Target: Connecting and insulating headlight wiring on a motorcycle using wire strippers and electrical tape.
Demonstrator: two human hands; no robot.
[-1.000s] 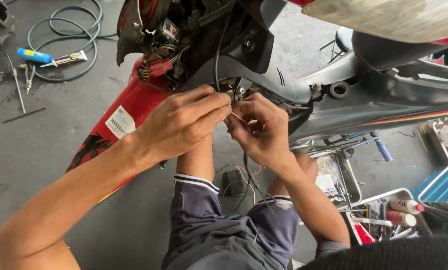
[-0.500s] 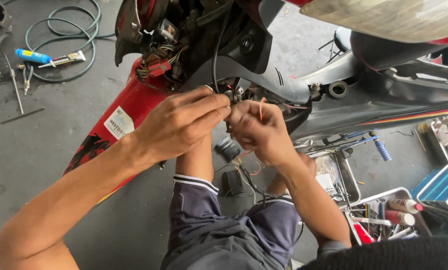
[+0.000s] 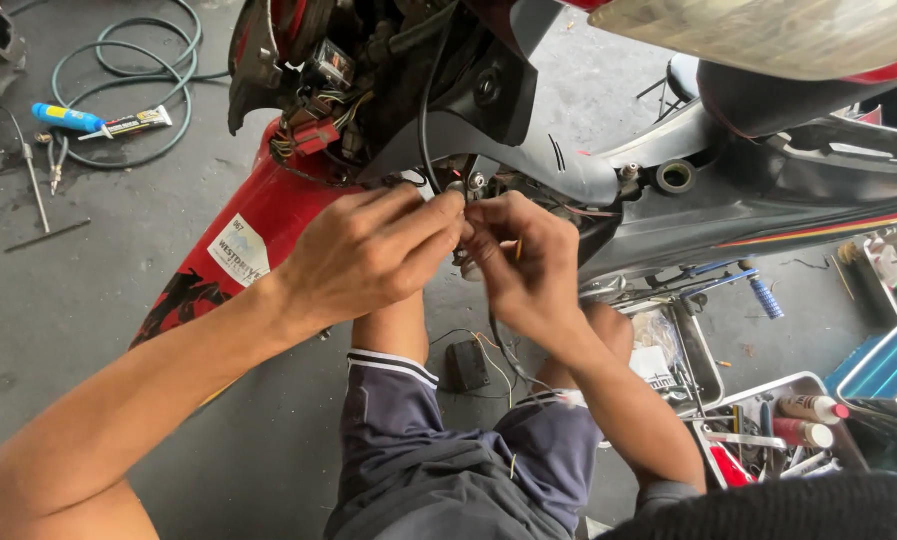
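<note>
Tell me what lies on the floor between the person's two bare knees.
In the head view, a small black box with thin wires lies on the grey concrete floor between the knees, below both hands.

we see our right hand (image 3: 524, 262) drawn back in toward the left hand (image 3: 368, 252), fingertips now meeting at the thin dark wires (image 3: 458, 215) under the grey plastic scooter panel (image 3: 528, 165). half a second ago that right hand sat lower and bunched. the small black box-shaped part (image 3: 467, 365) on the concrete floor between our knees shows again, where our wrist briefly covered it.
</note>
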